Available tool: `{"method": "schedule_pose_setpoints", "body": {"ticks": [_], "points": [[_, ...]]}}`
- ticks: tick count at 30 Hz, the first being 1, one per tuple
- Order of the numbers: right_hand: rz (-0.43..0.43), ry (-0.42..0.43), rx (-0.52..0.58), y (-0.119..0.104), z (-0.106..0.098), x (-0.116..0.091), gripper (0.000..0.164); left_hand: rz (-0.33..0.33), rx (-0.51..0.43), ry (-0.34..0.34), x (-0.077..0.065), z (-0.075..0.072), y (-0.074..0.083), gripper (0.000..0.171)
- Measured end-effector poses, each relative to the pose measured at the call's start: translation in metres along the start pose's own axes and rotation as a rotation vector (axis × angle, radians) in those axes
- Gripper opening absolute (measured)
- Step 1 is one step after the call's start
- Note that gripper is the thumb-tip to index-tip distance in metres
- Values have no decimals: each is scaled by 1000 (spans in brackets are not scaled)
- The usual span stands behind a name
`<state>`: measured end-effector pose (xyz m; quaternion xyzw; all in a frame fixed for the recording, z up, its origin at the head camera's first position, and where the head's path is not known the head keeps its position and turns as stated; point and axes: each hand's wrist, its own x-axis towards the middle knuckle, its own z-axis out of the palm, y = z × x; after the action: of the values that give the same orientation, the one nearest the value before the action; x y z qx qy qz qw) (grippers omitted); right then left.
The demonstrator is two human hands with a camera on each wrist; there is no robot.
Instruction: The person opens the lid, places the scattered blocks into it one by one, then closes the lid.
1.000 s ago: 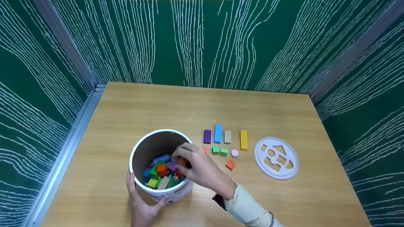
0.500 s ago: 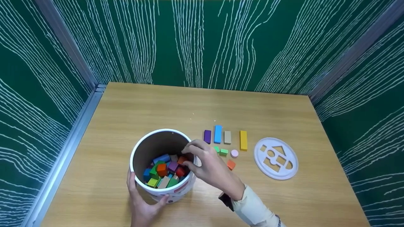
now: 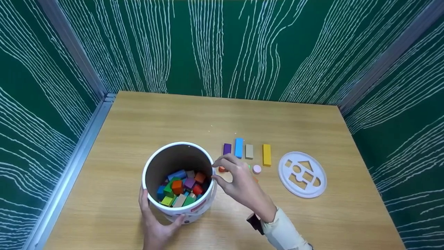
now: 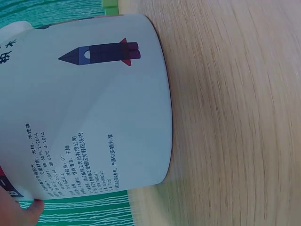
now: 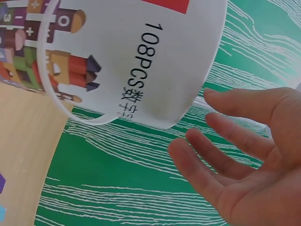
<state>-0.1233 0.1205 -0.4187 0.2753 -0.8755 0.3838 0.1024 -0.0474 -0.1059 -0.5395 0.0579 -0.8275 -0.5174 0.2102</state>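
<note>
A white bucket [image 3: 196, 215] printed with toy-block pictures stands on the wooden table, holding a pile of coloured wooden blocks [image 3: 177, 187]. My left hand [image 3: 158, 227] grips its near left side, fingers along the wall and thumb in front. Only a bit of that hand [image 4: 19, 214] shows in the left wrist view. My right hand [image 3: 241, 182] is at the bucket's right rim, fingertips close to the edge. In the right wrist view the right hand [image 5: 240, 155] has its fingers spread, nothing between them, beside the bucket's wall [image 5: 174, 61].
Right of the bucket lie loose blocks: a purple one [image 3: 227, 149], a blue one [image 3: 238, 148], a beige one [image 3: 249, 151], a yellow one [image 3: 266, 155] and a pink disc [image 3: 256, 169]. A white lid with shaped holes [image 3: 310, 193] lies further right. Green walls [image 3: 180, 52] enclose the table.
My right hand has drawn out of the bucket's interior, moving right to the rim with no block visible in it. The left hand has kept its hold on the bucket.
</note>
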Motion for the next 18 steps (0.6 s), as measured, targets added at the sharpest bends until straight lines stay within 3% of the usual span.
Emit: {"method": "schedule_pose_setpoints", "body": {"ticks": [18], "points": [[85,35,-50,24,0,-22,24,-50,-31,-16,-1,-1,3,112]]}}
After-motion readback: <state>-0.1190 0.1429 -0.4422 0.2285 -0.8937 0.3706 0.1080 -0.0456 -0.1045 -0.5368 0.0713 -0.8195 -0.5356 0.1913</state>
